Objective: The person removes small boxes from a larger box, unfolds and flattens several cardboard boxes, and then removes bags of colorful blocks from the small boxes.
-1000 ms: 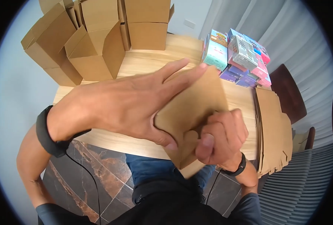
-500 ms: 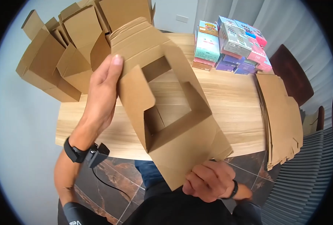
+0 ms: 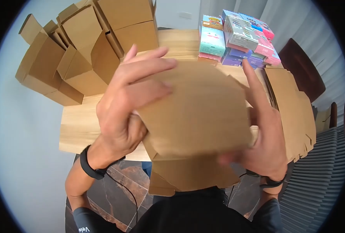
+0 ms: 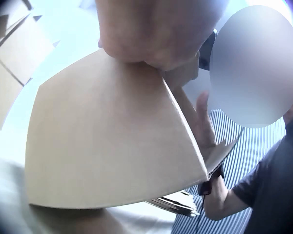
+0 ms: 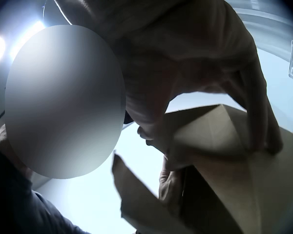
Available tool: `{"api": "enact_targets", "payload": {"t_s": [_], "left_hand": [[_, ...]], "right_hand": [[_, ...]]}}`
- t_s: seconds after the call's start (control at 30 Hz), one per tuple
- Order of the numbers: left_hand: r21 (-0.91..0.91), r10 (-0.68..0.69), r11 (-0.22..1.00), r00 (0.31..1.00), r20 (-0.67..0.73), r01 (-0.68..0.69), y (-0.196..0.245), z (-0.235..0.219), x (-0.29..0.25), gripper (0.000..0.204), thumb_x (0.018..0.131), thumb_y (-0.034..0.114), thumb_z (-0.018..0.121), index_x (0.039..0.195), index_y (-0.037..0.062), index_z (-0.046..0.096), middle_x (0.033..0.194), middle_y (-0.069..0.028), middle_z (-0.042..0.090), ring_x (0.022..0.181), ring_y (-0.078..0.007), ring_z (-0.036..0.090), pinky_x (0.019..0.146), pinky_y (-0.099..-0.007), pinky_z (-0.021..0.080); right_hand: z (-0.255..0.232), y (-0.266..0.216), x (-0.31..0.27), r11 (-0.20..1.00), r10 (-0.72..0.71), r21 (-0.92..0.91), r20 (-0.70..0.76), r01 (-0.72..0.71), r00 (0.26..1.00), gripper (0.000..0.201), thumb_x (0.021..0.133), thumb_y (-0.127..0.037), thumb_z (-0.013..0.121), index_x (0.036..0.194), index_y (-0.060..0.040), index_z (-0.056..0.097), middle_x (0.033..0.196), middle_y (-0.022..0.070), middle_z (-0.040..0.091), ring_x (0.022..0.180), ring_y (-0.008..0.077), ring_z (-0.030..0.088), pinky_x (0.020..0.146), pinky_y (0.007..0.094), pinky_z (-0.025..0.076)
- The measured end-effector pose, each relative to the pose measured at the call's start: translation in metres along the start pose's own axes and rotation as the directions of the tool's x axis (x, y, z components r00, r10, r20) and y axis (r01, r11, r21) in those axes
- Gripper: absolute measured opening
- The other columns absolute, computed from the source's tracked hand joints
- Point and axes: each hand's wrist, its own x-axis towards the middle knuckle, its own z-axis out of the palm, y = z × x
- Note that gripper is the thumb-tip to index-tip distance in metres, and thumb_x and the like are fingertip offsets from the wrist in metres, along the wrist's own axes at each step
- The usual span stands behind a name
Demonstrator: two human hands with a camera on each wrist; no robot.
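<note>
A brown cardboard box (image 3: 197, 112), partly folded up, is held above the near part of the table with a broad panel facing up. Its loose flaps (image 3: 192, 174) hang toward the person's body. My left hand (image 3: 128, 97) grips the box at its left edge, several fingers lying across the panel. Along the right side is my right hand (image 3: 269, 136), its index finger straight and its blurred thumb over the near edge. In the right wrist view, the right fingers (image 5: 258, 117) touch the box wall (image 5: 219, 170).
Opened cardboard boxes (image 3: 79, 50) stand at the table's back left. Colourful small boxes (image 3: 238, 39) are stacked at the back right. Flat cardboard sheets (image 3: 294, 108) lie along the right edge, near a dark chair (image 3: 302, 68). The wooden table (image 3: 79, 128) ends close to the body.
The box has turned from showing its open hollow to showing a broad panel. My right hand has left the lower corner and moved up to the right side; the left hand has shifted over the panel.
</note>
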Motion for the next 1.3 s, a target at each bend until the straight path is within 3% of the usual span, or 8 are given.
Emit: {"api": "enact_targets", "payload": {"t_s": [0.1, 0.23, 0.3, 0.53, 0.7, 0.9, 1.17, 1.3], "left_hand": [[0.118, 0.089, 0.986, 0.967, 0.239, -0.12, 0.019, -0.017, 0.025, 0.036, 0.101, 0.022, 0.064, 0.127, -0.0029, 0.057, 0.132, -0.0302, 0.061, 0.135, -0.0518, 0.054, 0.116, -0.0718, 0.029], [0.295, -0.282, 0.932, 0.936, 0.213, 0.213, 0.067, 0.016, -0.006, 0.073, 0.081, 0.019, 0.086, 0.138, 0.0008, 0.045, 0.147, -0.0324, 0.047, 0.144, -0.0559, 0.038, 0.119, -0.0656, 0.03], [0.23, -0.45, 0.873, 0.892, 0.044, 0.43, 0.068, 0.029, -0.025, 0.084, 0.064, 0.017, 0.093, 0.133, 0.0036, 0.048, 0.153, -0.0246, 0.044, 0.15, -0.0543, 0.029, 0.113, -0.0692, 0.031], [0.275, -0.369, 0.9, 0.927, 0.067, 0.338, 0.043, 0.048, -0.078, 0.071, 0.064, -0.003, 0.081, 0.129, 0.0013, 0.052, 0.149, -0.0243, 0.047, 0.146, -0.0503, 0.039, 0.115, -0.0673, 0.033], [0.264, -0.403, 0.899, 0.896, 0.188, 0.349, 0.05, 0.076, -0.079, 0.062, 0.071, 0.001, 0.076, 0.128, -0.0001, 0.052, 0.15, -0.0276, 0.045, 0.145, -0.0504, 0.039, 0.117, -0.0709, 0.03], [0.233, -0.408, 0.912, 0.681, 0.608, 0.339, 0.069, 0.054, -0.112, 0.068, 0.086, 0.027, 0.073, 0.143, -0.0023, 0.05, 0.159, -0.0285, 0.039, 0.148, -0.0462, 0.04, 0.121, -0.0605, 0.032], [0.207, -0.268, 0.963, 0.508, 0.819, 0.176, 0.031, 0.055, -0.108, 0.071, 0.096, 0.056, 0.06, 0.16, 0.0276, 0.044, 0.171, -0.0067, 0.031, 0.159, -0.0372, 0.02, 0.128, -0.0615, 0.01], [0.263, -0.319, 0.948, 0.524, 0.79, 0.181, 0.035, 0.053, -0.132, 0.073, 0.098, 0.054, 0.059, 0.161, 0.0238, 0.041, 0.172, -0.0092, 0.025, 0.16, -0.0371, 0.017, 0.128, -0.0602, 0.007]], "right_hand": [[0.027, 0.025, 0.006, 0.83, -0.326, -0.524, -0.176, 0.191, 0.929, 0.107, 0.074, -0.014, 0.087, 0.159, 0.0049, 0.026, 0.144, 0.0245, 0.056, 0.107, 0.0451, 0.07, 0.087, 0.045, 0.058], [0.066, 0.047, -0.006, 0.843, -0.374, -0.505, -0.298, 0.188, 0.878, 0.097, 0.073, -0.01, 0.086, 0.153, 0.006, 0.034, 0.143, 0.0247, 0.056, 0.109, 0.044, 0.069, 0.088, 0.0452, 0.058], [0.092, 0.056, -0.02, 0.994, -0.071, 0.041, -0.485, 0.104, 0.871, 0.083, 0.073, -0.006, 0.085, 0.145, 0.0052, 0.045, 0.144, 0.0254, 0.055, 0.114, 0.042, 0.068, 0.091, 0.0445, 0.057], [0.104, 0.082, -0.021, 0.891, -0.374, -0.429, -0.498, 0.152, 0.782, 0.096, 0.079, -0.01, 0.085, 0.156, 0.0046, 0.031, 0.153, 0.0282, 0.046, 0.123, 0.044, 0.062, 0.101, 0.0446, 0.052], [0.104, 0.101, -0.002, 0.991, -0.127, -0.059, -0.656, 0.117, 0.744, 0.092, 0.095, -0.014, 0.074, 0.163, 0.0042, 0.016, 0.158, 0.0263, 0.045, 0.142, 0.0311, 0.051, 0.111, 0.0384, 0.046], [0.079, 0.129, -0.087, 0.991, 0.06, -0.099, -0.272, -0.09, 0.96, 0.049, 0.091, 0.017, 0.049, 0.133, 0.0012, 0.067, 0.142, 0.0178, 0.065, 0.13, 0.0294, 0.064, 0.103, 0.0366, 0.052], [0.019, 0.127, -0.089, 0.922, 0.387, 0.066, -0.072, -0.382, 0.919, 0.05, 0.084, 0.016, 0.046, 0.119, -0.0025, 0.076, 0.142, 0.0159, 0.065, 0.09, 0.0195, 0.075, 0.061, 0.0292, 0.058], [0.015, 0.124, -0.062, 0.657, 0.172, -0.712, -0.179, -0.248, 0.969, 0.052, 0.09, -0.008, 0.064, 0.142, -0.0099, 0.063, 0.16, 0.0187, 0.044, 0.124, 0.0372, 0.061, 0.097, 0.0457, 0.052]]}}
